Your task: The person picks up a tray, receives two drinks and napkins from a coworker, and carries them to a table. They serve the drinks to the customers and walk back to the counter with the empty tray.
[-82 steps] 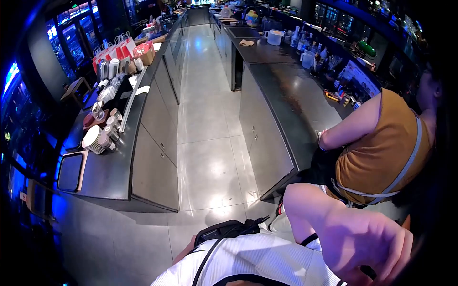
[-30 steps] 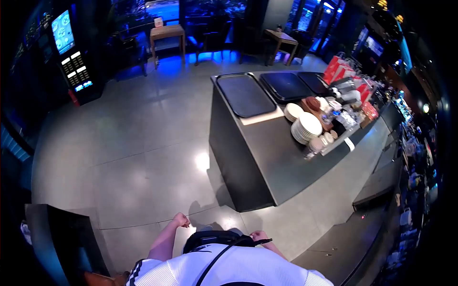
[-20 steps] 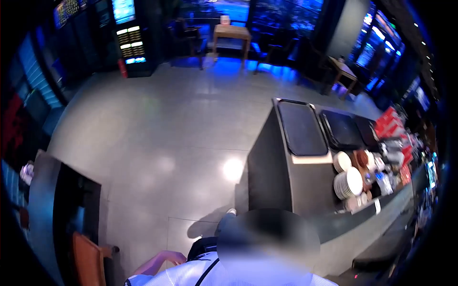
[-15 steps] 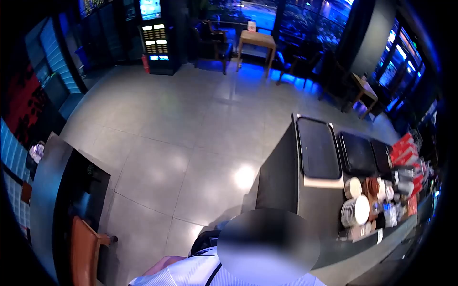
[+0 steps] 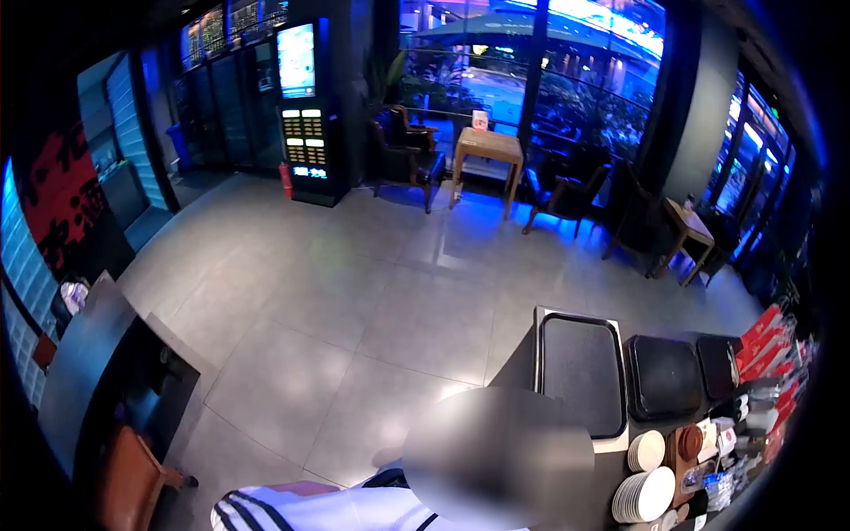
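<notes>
Neither my left hand nor my right hand can be seen. At the bottom middle is a white garment (image 5: 345, 509) with dark stripes on its sleeve, partly covered by a blurred oval. To its right is a counter with a black tray (image 5: 582, 376) at its near left end. Beside that lie more black trays (image 5: 664, 379). Stacks of white plates (image 5: 644, 496) and small saucers (image 5: 646, 451) stand below the trays, next to brown items (image 5: 689, 442).
At the lower left are a dark desk (image 5: 84, 354) and a brown chair (image 5: 133, 473). A lit machine (image 5: 305, 124) with a red extinguisher (image 5: 286, 180) stands farther back. A wooden table (image 5: 490, 146) with dark armchairs (image 5: 567, 196) is near the windows. Red packets (image 5: 766, 350) are at the right.
The view has tilted up, so the room and counter sit lower in the frame. More of the windows and the lit machine show. The white garment has shifted slightly left and down.
</notes>
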`<state>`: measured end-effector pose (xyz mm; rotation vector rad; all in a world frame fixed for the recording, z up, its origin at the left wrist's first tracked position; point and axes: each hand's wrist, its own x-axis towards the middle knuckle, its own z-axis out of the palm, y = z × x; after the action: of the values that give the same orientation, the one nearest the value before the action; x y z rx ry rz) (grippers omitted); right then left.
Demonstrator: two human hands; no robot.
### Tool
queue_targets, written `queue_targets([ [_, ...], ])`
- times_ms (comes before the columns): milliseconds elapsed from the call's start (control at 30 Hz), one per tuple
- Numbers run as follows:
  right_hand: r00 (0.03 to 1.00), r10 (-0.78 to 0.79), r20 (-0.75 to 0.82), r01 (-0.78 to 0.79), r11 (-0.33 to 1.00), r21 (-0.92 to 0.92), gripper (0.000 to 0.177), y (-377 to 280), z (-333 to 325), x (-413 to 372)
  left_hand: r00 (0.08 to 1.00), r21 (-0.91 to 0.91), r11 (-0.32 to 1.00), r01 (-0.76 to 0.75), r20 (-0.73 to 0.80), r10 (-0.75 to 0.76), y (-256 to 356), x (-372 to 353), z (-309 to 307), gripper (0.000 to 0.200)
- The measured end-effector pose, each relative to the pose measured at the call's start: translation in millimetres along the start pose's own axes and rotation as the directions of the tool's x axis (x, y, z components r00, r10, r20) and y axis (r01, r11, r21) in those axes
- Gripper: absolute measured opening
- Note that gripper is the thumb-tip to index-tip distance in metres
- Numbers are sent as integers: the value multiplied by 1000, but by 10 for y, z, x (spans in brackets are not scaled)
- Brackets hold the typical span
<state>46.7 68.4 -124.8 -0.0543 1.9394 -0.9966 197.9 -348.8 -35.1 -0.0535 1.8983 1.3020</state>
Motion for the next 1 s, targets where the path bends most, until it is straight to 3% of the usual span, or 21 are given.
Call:
queue_targets([
  [100,999,37,16,-38,996,76,35,193,47,-330,997,55,998,-28,77,24,218,148,-287,17],
  [300,997,-22,72,-7,922,386,36,350,975,-1270,917,210,977,-28,395,-59,825,597,-1123,18],
  [500,986,-114,-121,167,680,714,37,-169,2394,-1751,670,457,887,-58,677,-305,1660,1473,-1705,18],
  [667,952,-137,-274,307,439,845,38,-676,3140,-1788,447,582,806,-108,753,-483,1994,1950,-1824,18],
  [800,932,-126,-341,363,300,882,39,-921,3391,-1755,341,613,780,-127,765,-546,2093,2102,-1826,18],
  [1000,910,59,-410,348,427,835,41,-725,3218,-2045,364,617,767,-178,765,-531,2204,2208,-1290,19],
])
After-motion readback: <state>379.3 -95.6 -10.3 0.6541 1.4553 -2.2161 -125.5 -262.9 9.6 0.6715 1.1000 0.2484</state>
